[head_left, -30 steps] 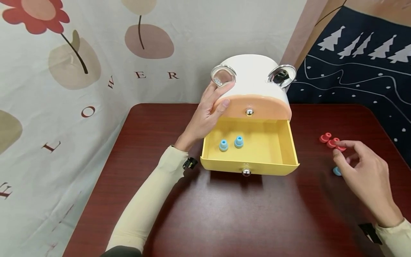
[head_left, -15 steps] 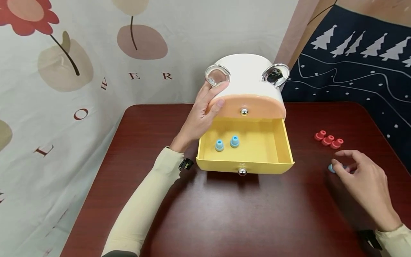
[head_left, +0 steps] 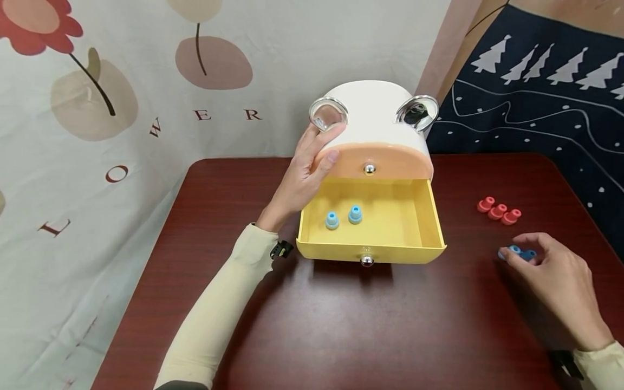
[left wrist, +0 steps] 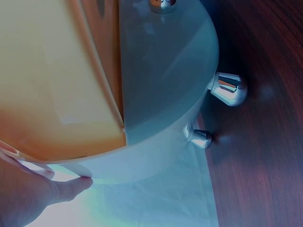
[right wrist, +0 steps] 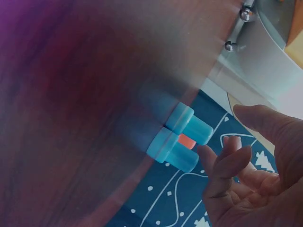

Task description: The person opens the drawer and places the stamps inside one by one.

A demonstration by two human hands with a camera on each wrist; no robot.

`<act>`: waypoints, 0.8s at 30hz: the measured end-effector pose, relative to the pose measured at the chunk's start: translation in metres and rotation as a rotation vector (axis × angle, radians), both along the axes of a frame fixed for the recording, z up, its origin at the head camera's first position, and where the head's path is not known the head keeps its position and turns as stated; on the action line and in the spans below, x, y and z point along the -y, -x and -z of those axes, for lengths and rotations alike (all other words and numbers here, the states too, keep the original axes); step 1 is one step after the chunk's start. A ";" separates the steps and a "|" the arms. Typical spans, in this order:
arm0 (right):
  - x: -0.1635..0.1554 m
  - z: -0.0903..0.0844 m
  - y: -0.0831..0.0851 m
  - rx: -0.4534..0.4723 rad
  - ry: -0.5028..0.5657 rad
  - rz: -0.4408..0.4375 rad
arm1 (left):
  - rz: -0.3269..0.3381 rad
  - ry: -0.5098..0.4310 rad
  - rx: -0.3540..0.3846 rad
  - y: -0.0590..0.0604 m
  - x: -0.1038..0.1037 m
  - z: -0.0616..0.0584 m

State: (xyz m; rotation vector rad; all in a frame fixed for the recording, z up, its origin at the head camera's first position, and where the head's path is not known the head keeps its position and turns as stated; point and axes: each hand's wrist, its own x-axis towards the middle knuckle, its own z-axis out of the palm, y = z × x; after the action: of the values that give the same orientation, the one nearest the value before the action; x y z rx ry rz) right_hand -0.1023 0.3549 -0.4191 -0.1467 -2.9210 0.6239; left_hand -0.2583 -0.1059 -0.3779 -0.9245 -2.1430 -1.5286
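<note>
Near the right edge of the bench point(head_left: 370, 325), the right grip point(head_left: 563, 284) is held with fingertips apart beside two blue pegs point(right wrist: 173, 151); one is best pinched squarely, its neighbour left unnudged.

Pale cream sleeves point(head_left: 221, 306), black wrist gear point(head_left: 281, 249)

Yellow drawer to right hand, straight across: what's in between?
Head view shows it: from the yellow drawer, bare tabletop, then two blue pieces right by the right hand.
</note>
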 end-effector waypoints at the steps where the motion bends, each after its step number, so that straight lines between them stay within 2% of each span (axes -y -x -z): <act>1: -0.001 0.000 0.000 -0.003 0.000 -0.006 | 0.001 -0.001 -0.002 0.000 0.000 0.000; 10: -0.005 0.003 -0.001 0.017 -0.017 -0.030 | -0.006 0.012 0.002 0.002 -0.001 0.002; 17: -0.005 0.005 -0.002 0.050 -0.031 -0.026 | 0.007 0.002 -0.025 0.001 -0.002 0.001; 19: -0.005 0.006 -0.003 0.060 -0.032 -0.030 | 0.002 0.008 -0.010 0.001 -0.001 0.001; 24: -0.003 0.006 -0.005 0.038 -0.028 -0.048 | 0.001 0.012 -0.002 0.001 0.000 0.001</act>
State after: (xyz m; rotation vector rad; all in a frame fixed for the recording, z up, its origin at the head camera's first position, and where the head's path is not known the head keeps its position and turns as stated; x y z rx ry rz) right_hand -0.0977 0.3583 -0.4253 -0.0859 -2.9770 0.5940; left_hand -0.2590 -0.1060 -0.3788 -0.9315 -2.1531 -1.5160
